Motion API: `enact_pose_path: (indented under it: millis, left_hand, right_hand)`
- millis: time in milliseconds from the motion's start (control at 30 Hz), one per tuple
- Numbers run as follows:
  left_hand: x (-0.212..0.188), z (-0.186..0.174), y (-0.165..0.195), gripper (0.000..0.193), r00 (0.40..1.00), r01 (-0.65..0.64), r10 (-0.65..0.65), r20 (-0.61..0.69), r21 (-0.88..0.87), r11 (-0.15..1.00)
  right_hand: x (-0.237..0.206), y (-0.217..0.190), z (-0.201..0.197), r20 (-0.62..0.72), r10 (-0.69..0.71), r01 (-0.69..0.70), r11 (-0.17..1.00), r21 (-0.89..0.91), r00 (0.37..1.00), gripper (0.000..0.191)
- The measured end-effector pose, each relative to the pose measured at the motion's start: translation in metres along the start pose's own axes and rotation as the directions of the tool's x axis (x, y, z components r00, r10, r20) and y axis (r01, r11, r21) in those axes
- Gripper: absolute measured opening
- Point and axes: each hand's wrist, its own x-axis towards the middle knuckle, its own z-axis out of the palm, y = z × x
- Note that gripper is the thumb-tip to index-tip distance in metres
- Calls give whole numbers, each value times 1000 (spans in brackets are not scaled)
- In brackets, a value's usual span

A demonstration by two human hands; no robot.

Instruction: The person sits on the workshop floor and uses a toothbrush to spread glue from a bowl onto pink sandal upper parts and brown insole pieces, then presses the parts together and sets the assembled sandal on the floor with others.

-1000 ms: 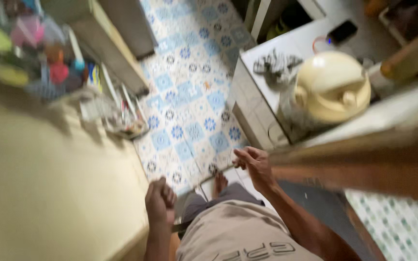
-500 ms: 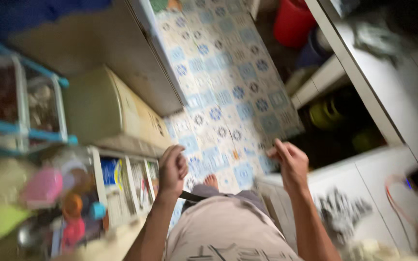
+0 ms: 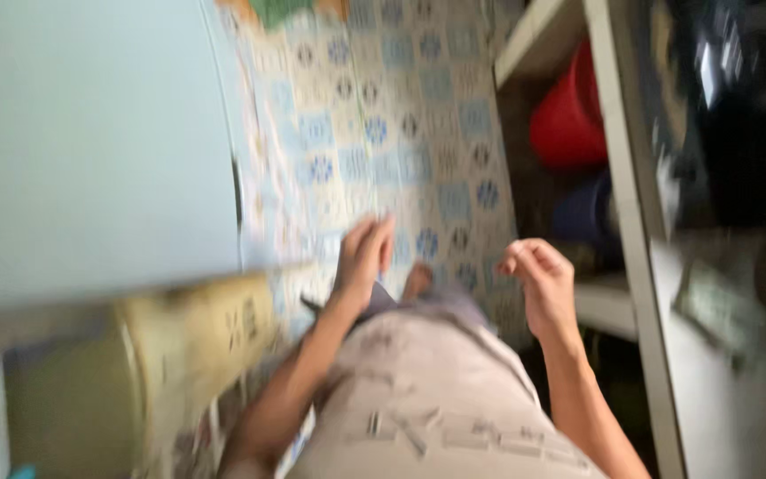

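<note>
Head view, 1 frame, heavily motion-blurred.

Left hand (image 3: 363,255): held in front of the waist, fingers extended and close together, nothing visibly gripped. A thin dark strip is seen just below its wrist; whether it is touched cannot be told.

Right hand (image 3: 538,282): raised at the same height, fingers loosely curled inward, the thumb near the forefinger; whether something small is pinched cannot be told through the blur.

Both hands are judged to be carried free at the body, as in walking.

Beige shorts (image 3: 427,390): directly beneath both hands. 1 bare foot (image 3: 417,282) is seen between the hands, on the patterned tile floor (image 3: 401,115).

Surroundings: a pale blue-green cabinet side (image 3: 90,142) close on the left, a yellowish box (image 3: 197,337) below it; on the right a white counter edge (image 3: 618,177), with a red bucket (image 3: 569,115) and a dark blue container (image 3: 587,213) stored under it. The passage between them is narrow.
</note>
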Motion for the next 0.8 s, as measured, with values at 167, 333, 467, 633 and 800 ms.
enact_pose_path:
  millis: [167, 333, 467, 633, 800]
  left_hand:
    - [59, -33, 15, 16, 903, 181, -259, -342, -244, 953]
    - [197, -71, 39, 31, 870, 2, -100, -483, -199, 980]
    - [393, -79, 116, 16, 891, 34, -107, -440, -170, 985]
    - [622, -87, 220, 32, 953, -121, 115, -282, -5, 993]
    - [813, -147, 265, 36, 903, -243, 317, -290, 262, 934]
  right_hand:
    - [200, -68, 66, 333, 173, -15, 904, -427, 927, 19]
    - [360, -66, 143, 502, 219, 32, 895, -444, 836, 20]
    - [495, -73, 205, 430, 124, -31, 975, -218, 894, 20]
    - [669, -105, 242, 314, 42, 12, 986, -166, 948, 22]
    - [854, -127, 309, 246, -8, 32, 995, -93, 969, 29]
